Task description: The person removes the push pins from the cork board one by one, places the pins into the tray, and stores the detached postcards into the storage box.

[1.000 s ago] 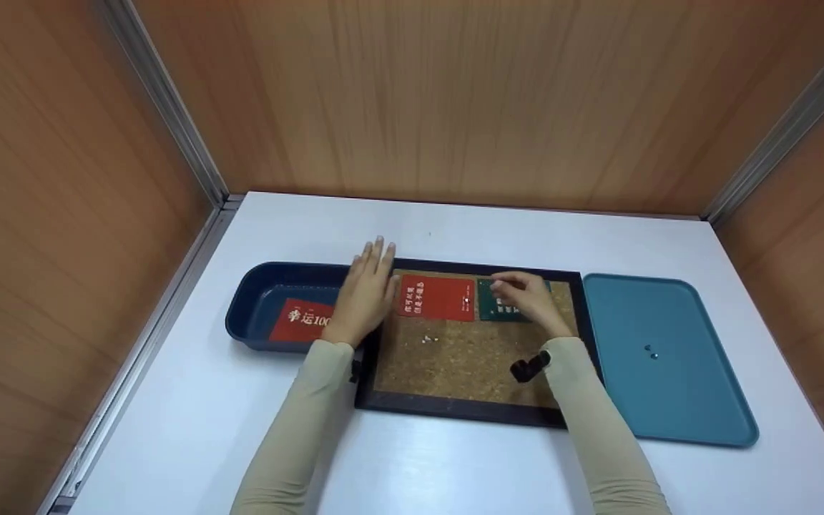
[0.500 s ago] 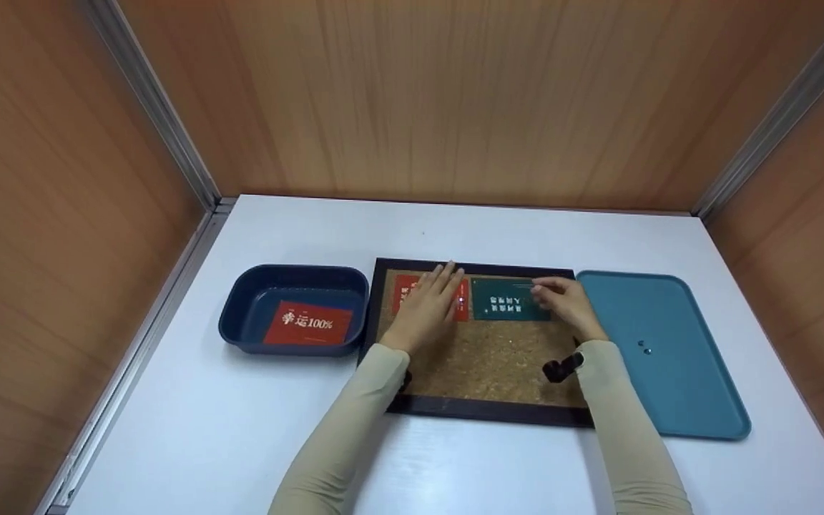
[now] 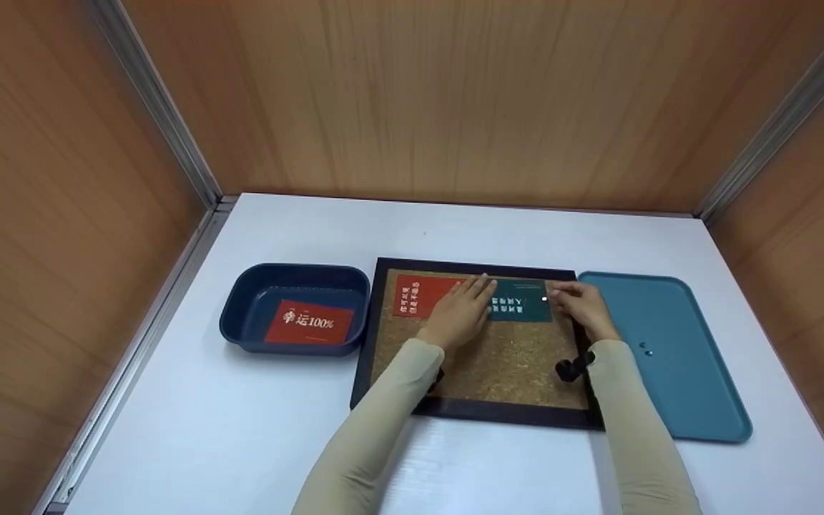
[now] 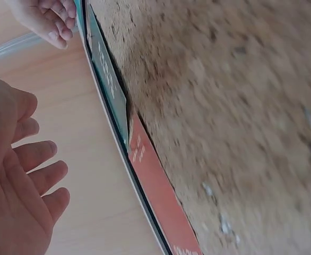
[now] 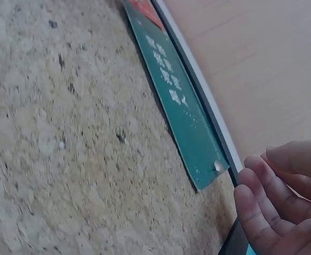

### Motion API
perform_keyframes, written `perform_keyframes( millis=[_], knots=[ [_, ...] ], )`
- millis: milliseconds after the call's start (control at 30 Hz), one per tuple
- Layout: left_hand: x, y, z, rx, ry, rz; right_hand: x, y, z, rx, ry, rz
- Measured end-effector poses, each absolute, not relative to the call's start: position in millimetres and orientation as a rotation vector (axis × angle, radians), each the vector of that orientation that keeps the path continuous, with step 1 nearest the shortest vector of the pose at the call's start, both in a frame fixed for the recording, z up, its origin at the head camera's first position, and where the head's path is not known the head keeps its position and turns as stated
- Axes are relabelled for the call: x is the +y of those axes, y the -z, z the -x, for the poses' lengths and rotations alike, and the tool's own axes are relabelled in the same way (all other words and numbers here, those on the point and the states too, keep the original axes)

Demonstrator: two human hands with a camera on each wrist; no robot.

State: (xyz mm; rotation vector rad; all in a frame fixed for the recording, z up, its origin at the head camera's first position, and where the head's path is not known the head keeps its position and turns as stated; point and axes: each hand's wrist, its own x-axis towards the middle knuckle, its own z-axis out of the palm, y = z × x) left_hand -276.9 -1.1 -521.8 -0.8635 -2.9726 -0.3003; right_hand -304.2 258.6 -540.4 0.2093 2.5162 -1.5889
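On the board (image 3: 512,361) lie a red card (image 3: 432,292) and a pinned green card (image 3: 530,297), seemingly done; left hand (image 3: 460,315) and right hand (image 3: 585,309) are empty, loosely relaxed. A third card (image 3: 310,323), in the bin (image 3: 297,348), seems left.

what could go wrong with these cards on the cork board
The facing ends of the red card and green card seem raised in the left wrist view, so the left hand might catch them. The right hand is close to the pin at the green card's end and could brush it. Small shiny pieces on the teal tray lie near the right sleeve and may get knocked.
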Motion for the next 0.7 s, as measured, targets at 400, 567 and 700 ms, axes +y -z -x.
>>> perform_keyframes(
  millis=[400, 567, 700],
  knots=[
    [29.7, 527.6, 284.4, -3.121, 0.331, 0.894, 259.5, 549.4, 309.8, 2.581, 1.520, -0.192],
    [38.0, 531.3, 287.5, -3.145, 0.312, 0.892, 256.9, 552.0, 313.0, 2.627, 1.473, -0.210],
    [41.6, 533.6, 288.1, -3.167, 0.325, 0.886, 254.4, 552.3, 313.9, 2.655, 1.429, -0.201]
  ],
)
